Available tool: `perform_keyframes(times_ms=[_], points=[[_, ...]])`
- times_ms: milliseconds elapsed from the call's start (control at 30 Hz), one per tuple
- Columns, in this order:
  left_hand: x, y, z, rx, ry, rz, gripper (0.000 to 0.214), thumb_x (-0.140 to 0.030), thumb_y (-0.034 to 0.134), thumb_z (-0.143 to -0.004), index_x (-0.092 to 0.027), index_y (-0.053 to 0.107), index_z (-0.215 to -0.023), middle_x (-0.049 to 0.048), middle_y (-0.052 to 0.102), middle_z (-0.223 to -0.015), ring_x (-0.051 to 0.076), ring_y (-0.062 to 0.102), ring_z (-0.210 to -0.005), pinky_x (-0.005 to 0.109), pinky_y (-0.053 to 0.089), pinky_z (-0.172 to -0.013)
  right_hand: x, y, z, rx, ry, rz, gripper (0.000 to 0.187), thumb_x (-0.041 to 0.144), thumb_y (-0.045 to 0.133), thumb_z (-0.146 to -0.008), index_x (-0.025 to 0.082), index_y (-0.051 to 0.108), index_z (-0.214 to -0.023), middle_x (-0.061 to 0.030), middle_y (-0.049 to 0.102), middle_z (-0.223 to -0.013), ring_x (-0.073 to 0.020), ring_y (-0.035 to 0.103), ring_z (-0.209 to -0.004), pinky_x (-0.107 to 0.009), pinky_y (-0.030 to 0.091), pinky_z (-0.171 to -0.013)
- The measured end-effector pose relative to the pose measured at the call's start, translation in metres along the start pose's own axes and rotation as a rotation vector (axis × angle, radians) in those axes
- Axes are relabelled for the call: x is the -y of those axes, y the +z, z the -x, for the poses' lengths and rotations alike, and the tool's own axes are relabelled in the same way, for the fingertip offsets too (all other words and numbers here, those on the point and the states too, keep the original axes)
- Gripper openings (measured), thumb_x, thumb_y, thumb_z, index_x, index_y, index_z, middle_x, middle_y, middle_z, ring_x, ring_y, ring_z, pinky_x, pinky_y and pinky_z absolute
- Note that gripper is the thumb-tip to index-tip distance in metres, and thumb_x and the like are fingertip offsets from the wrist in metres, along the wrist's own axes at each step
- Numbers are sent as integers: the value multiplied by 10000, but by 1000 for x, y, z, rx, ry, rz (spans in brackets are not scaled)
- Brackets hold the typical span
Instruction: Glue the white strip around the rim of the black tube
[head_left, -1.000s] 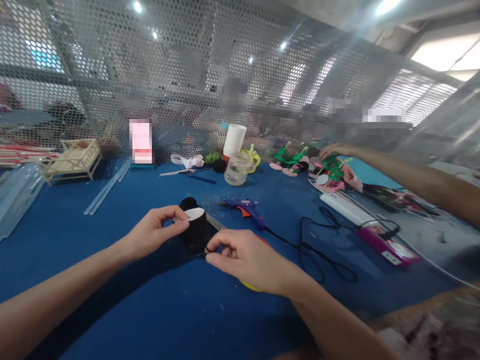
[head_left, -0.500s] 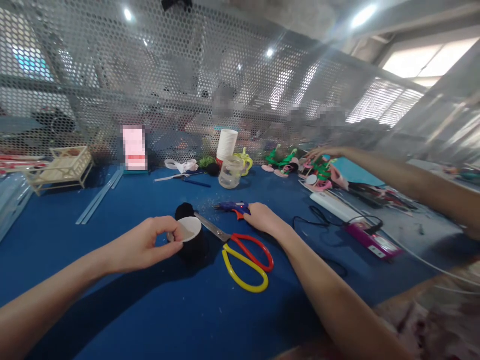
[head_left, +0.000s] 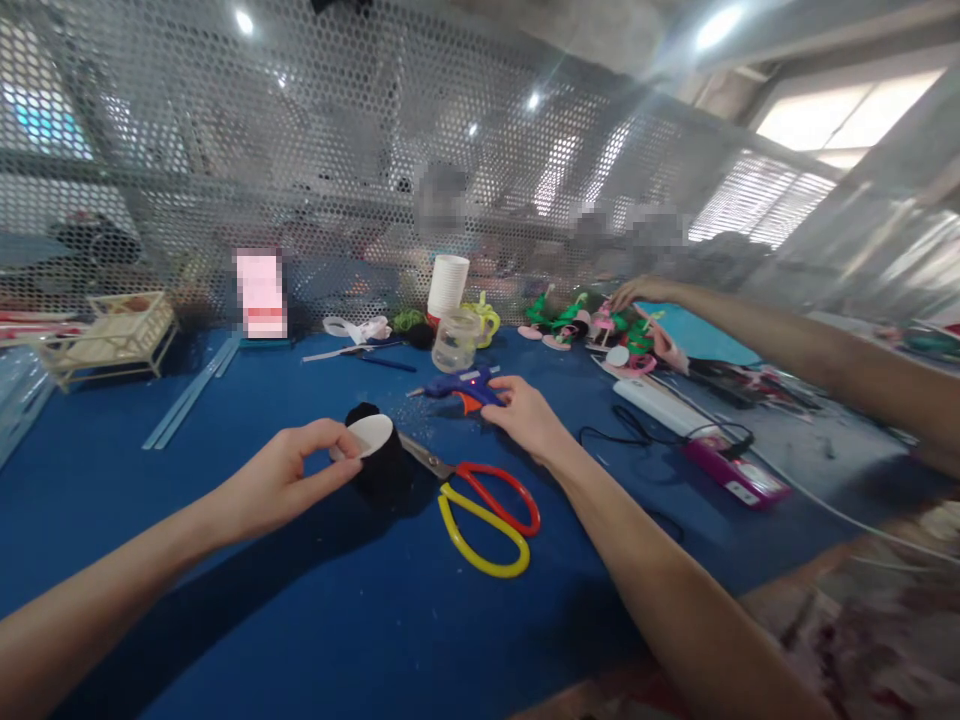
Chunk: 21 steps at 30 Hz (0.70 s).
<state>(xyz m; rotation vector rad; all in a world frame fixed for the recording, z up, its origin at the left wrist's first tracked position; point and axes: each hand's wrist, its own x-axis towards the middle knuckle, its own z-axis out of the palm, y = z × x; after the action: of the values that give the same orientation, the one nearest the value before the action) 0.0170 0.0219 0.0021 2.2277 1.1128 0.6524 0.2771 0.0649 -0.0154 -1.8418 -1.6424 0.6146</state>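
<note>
My left hand (head_left: 300, 470) pinches the rim of a paper cup (head_left: 382, 470), white inside and wrapped in black outside, which tilts slightly. Behind the cup a black yarn ball (head_left: 363, 411) shows in part. My right hand (head_left: 529, 415) is closed around a blue glue gun (head_left: 459, 384) with an orange trigger and a small red light; its nozzle points left. Between the two hands lie scissors (head_left: 487, 518) with one red and one yellow handle loop, their blade tips hidden behind the cup.
Behind stand a stack of paper cups (head_left: 448, 282), a clear plastic cup (head_left: 454, 343) and a phone (head_left: 261, 295). A small rack (head_left: 112, 338) is at left. Another person's hand (head_left: 637, 290) reaches over green and pink crafts (head_left: 574, 325). A purple power strip (head_left: 735, 472) and cables lie right.
My right hand has lifted the glue gun slightly off the table. My left hand has raised and tilted the cup a little. The other person's hand has moved up a bit.
</note>
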Motion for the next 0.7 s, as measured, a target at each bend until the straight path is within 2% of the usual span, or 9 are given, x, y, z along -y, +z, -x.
perform_keyframes(times_ms=[133, 267, 300, 400, 467, 600, 700], points=[[2, 2, -1, 20, -7, -2, 172, -307, 437, -792, -166, 504, -720, 26, 574, -751, 157, 530, -723, 259, 420, -708, 19, -5, 20, 112, -71, -279, 278, 203, 536, -702, 117, 482, -961, -18, 596, -714, -112, 571, -585, -244, 469, -550], [3, 2, -2, 21, -18, 23, 181, -307, 435, -797, -164, 494, -702, 36, 584, -773, 165, 534, -742, 277, 421, -723, 22, -3, 36, 59, -137, -558, 256, 214, 612, -623, 150, 486, -836, 10, 562, -677, -99, 527, -532, -239, 444, -501], [3, 2, -2, 23, -22, 31, 183, -305, 434, -797, -162, 494, -700, 38, 584, -772, 167, 535, -744, 280, 420, -725, 21, -3, 39, 82, -129, -572, 230, 211, 612, -620, 153, 492, -807, 16, 559, -653, -96, 520, -519, -235, 436, -491], [3, 3, -2, 30, -43, 60, 184, -300, 430, -802, -158, 491, -702, 41, 585, -777, 172, 534, -762, 285, 415, -737, 18, -5, 45, 277, -34, -619, 115, 187, 588, -633, 159, 505, -707, 43, 524, -527, -85, 492, -460, -220, 412, -460], [4, 3, -2, 43, -57, 79, 186, -299, 427, -806, -156, 487, -702, 42, 584, -781, 172, 531, -771, 284, 411, -740, 18, -7, 49, 353, -3, -651, 100, 188, 597, -636, 160, 510, -676, 40, 530, -516, -86, 503, -468, -211, 412, -457], [5, 4, -2, 53, -61, 113, 190, -301, 422, -813, -155, 485, -708, 36, 571, -767, 163, 515, -751, 282, 407, -722, 20, -8, 56, 482, -121, -686, 122, 235, 588, -690, 148, 575, -774, 3, 589, -607, -97, 543, -522, -215, 442, -494], [5, 5, -2, 41, -73, 134, 191, -294, 416, -815, -152, 479, -704, 36, 562, -758, 160, 503, -739, 285, 399, -709, 23, -5, 62, 545, -176, -631, 162, 216, 516, -738, 149, 586, -868, 35, 538, -502, -81, 484, -413, -210, 419, -431]])
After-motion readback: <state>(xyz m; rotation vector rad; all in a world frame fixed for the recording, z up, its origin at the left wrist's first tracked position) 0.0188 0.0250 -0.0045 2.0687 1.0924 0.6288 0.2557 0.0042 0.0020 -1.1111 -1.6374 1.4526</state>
